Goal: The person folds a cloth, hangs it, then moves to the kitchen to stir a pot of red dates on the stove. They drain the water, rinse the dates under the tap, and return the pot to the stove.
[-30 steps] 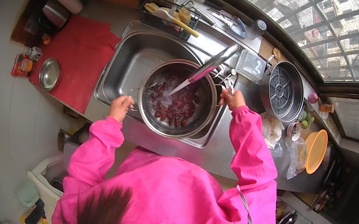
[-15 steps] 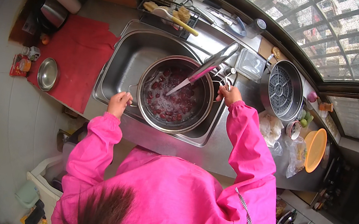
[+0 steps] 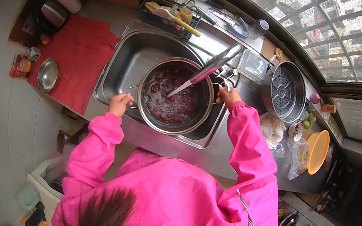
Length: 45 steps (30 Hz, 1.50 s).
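A steel pot sits in the sink, holding water and many small dark red pieces, perhaps dried dates. The faucet reaches over its rim, and the water below the spout is rippled. My left hand is closed on the wire handle at the pot's left side. On the right side, my right hand grips the opposite handle. Pink sleeves cover both my arms.
The sink is set in a steel counter. Right of it stand a steamer pot, plastic bags and an orange basin. Left lies a red mat with a metal bowl. A dish rack stands behind.
The red pieces have shifted in the water, and the white froth has lessened. My right hand has moved very slightly left. Both hands keep their grip, and the pot stays almost in place.
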Motion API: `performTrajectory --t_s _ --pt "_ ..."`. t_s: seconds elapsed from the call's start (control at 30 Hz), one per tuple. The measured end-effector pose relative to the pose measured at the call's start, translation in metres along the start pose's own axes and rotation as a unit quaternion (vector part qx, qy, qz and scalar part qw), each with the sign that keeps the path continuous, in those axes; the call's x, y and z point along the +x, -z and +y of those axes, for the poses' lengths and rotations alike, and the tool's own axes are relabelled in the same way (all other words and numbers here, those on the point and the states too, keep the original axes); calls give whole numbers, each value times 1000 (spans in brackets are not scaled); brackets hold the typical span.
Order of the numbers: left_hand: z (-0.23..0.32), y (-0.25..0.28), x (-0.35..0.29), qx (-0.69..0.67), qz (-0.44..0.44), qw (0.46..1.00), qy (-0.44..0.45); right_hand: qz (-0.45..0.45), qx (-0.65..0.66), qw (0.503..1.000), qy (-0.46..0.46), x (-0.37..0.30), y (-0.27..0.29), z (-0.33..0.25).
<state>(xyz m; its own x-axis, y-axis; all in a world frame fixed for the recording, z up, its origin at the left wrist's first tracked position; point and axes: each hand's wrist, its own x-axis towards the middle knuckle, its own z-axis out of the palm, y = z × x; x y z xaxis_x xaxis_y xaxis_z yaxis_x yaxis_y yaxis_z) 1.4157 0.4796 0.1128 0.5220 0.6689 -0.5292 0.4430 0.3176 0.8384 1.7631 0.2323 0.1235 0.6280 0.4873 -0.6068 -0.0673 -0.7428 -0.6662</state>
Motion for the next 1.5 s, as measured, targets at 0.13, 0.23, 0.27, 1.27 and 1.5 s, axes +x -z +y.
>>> performTrajectory --t_s 0.13,0.23,0.27,1.27,1.5 --pt "0 0 -2 -18 -24 999 37 -1 -33 999 7 -4 5 0" --pt "2 6 2 -35 52 998 2 -57 -37 997 44 -4 3 -4" --pt "2 6 3 -28 0 1000 12 -20 -38 999 11 -4 3 -6" --pt "-6 11 10 29 16 996 -81 -36 44 998 40 22 -24 -4" --pt "-2 9 9 29 22 999 -39 -37 48 997 52 26 -22 3"
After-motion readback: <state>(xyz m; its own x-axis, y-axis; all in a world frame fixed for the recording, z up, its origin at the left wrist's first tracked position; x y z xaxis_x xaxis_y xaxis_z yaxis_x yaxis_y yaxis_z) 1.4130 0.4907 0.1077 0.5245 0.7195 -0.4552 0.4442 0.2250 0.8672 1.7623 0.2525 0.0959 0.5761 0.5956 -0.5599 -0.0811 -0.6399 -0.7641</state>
